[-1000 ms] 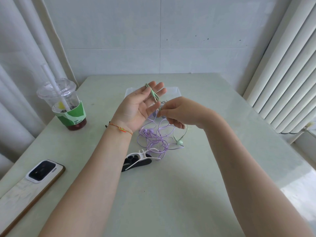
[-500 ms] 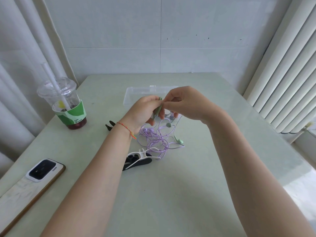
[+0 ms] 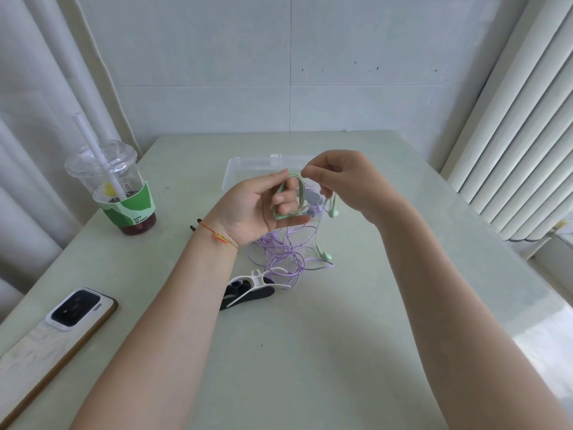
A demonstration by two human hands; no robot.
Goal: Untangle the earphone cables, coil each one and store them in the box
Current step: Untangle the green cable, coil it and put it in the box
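A pale green table (image 3: 310, 352) stands against a white tiled wall (image 3: 279, 72), with curtains (image 3: 511, 119) hanging at both sides. A clear plastic box (image 3: 245, 169) sits near the table's far edge. A lidded drink cup (image 3: 114, 187) stands at the left edge, and a phone (image 3: 79, 310) lies toward the near left corner. The purple earphone cable (image 3: 283, 256) lies tangled mid-table, touching a white cable holder (image 3: 257, 279). The left hand (image 3: 251, 209), palm up, has its fingers curled with the green earphone cable (image 3: 296, 197) looped around them. The right hand (image 3: 341, 181) pinches that cable's upper end between thumb and forefinger, just beside the left fingertips.
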